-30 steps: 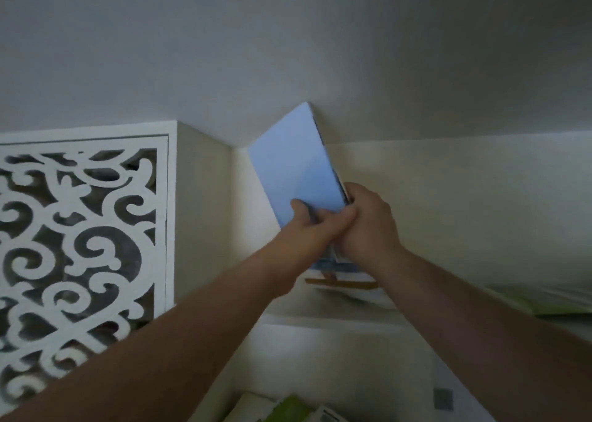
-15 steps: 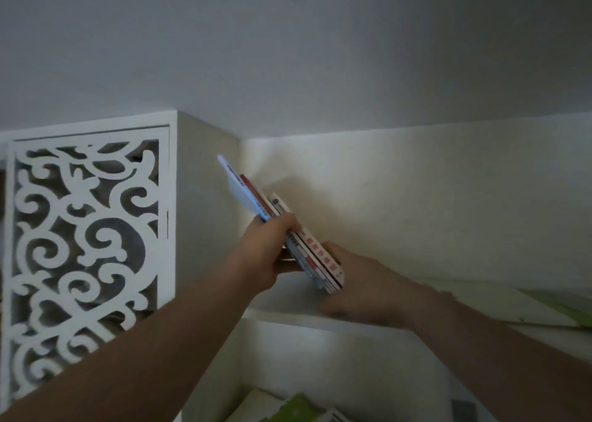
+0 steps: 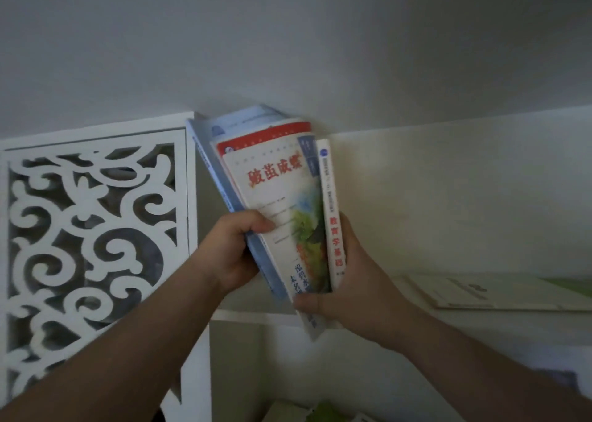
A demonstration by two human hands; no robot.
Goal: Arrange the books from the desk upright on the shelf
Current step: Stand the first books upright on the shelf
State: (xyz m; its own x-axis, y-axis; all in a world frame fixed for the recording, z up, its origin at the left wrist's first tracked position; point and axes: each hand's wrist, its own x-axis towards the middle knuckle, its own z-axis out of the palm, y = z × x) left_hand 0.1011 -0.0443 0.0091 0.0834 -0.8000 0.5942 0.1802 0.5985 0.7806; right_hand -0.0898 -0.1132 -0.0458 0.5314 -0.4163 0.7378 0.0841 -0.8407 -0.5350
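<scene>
- The white wooden shelf (image 3: 256, 316) runs across the middle of the view, with a white fretwork side panel of scrolled cut-outs (image 3: 93, 245) at its left end and a cream back wall behind.
- A flat pale booklet with a green edge (image 3: 499, 293) lies on the shelf board well to the right, not upright.
- The bundle of paperback books (image 3: 282, 210), a white cover with red characters in front, a red-topped one and pale blue ones behind, and a thin white spine at the right, now stands nearly upright at the shelf's left end. Half a second earlier it lay slanted low with its spines showing, so it has been swung up and turned cover-forward.
- Its lower corner seems to hang just past the shelf's front lip, though blur makes this uncertain.
- The left hand (image 3: 234, 248) grips the bundle's left edge, thumb curled over the front cover.
- The right hand (image 3: 346, 280) cups the right side and bottom, fingers wrapped behind.
- Judged from this, the books need pushing back and squaring against the side panel before release.
</scene>
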